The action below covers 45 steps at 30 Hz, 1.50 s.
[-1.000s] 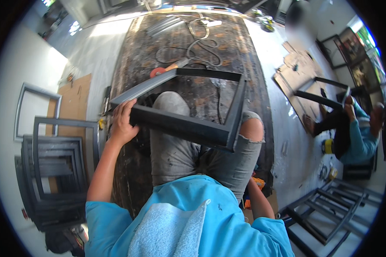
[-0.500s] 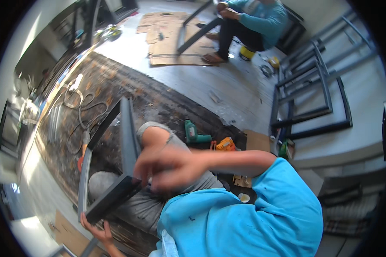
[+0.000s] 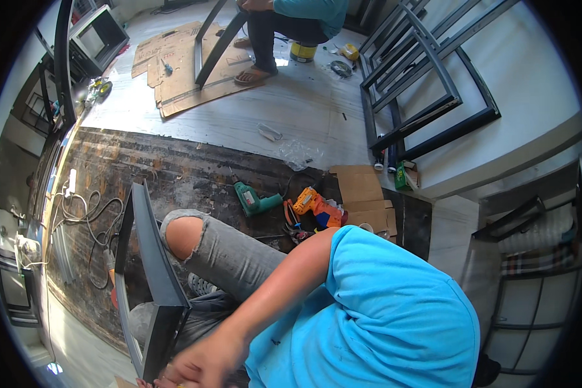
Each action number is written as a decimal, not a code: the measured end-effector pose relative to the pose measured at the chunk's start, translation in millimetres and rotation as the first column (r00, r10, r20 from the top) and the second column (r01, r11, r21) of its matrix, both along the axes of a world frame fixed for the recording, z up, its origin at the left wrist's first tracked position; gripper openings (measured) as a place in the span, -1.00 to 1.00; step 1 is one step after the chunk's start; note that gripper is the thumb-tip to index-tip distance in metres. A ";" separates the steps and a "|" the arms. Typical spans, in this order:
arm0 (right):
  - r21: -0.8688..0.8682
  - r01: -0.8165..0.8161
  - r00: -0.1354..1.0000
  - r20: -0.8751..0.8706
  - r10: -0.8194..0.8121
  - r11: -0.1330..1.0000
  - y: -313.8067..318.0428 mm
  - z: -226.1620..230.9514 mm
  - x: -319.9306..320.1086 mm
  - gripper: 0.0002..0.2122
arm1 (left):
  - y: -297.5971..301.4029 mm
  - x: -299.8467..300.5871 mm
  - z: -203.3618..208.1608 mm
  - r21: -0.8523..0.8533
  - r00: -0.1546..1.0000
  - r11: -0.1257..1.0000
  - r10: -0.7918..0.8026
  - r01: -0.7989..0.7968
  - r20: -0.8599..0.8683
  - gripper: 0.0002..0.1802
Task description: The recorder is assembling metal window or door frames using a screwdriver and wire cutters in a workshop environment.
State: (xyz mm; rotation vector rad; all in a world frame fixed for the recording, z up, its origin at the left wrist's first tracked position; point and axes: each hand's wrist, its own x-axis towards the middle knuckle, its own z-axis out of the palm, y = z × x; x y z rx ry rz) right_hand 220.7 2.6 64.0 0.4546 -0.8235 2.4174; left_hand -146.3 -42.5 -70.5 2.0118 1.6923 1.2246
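Note:
A dark grey rectangular metal frame stands tilted over my lap, its near bar running down toward the lower edge. Just the fingertips of my left hand show, closed at the frame's near corner; the rest is cut off. My right hand is beside that same corner, somewhat blurred, with its fingers bent together. A bit of yellow shows under them at the picture's edge, too little to name. My knee, in torn grey jeans, is right of the frame.
A green drill, an orange power tool and pliers lie beyond my leg. Cables coil at left. Metal frames lean on the right wall. A person sits ahead, holding another frame over cardboard.
My right hand has moved from the frame's right corner down to the near corner, by my left hand. The view has shifted, so my left hand is mostly out of the picture.

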 end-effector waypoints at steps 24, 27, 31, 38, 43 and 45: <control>0.969 -0.247 0.602 0.155 -0.783 0.002 115.2 -2.6 -8.0 -0.45 | 37.1 5.7 -5.0 -0.116 0.831 0.982 0.060 -0.149 -0.554 -0.18; 0.748 -0.659 0.505 0.515 -0.692 0.076 137.5 -24.0 -66.9 -0.28 | 31.9 13.8 6.4 -0.093 0.872 0.975 0.136 -0.202 -0.470 -0.11; 0.602 -0.798 0.463 0.630 -0.623 0.016 180.8 -81.7 -126.4 -0.10 | 54.7 20.5 -12.0 -0.071 0.950 0.975 0.188 -0.212 -0.249 0.00; 0.539 -0.825 0.430 0.405 -0.807 -0.170 199.7 -18.2 -134.4 -0.14 | 92.0 13.8 40.0 -0.143 0.868 0.990 -0.055 -0.019 -0.494 -0.06; 0.487 -0.836 0.452 0.352 -0.819 -0.252 184.1 -32.0 -152.8 -0.16 | 147.4 40.4 84.3 -0.132 0.911 0.986 0.039 -0.102 -0.410 0.01; 0.609 -0.780 0.320 0.189 -0.928 -0.145 214.2 -41.3 -136.1 -0.33 | 185.9 57.4 99.4 -0.109 0.904 0.994 -0.047 0.001 -0.424 0.02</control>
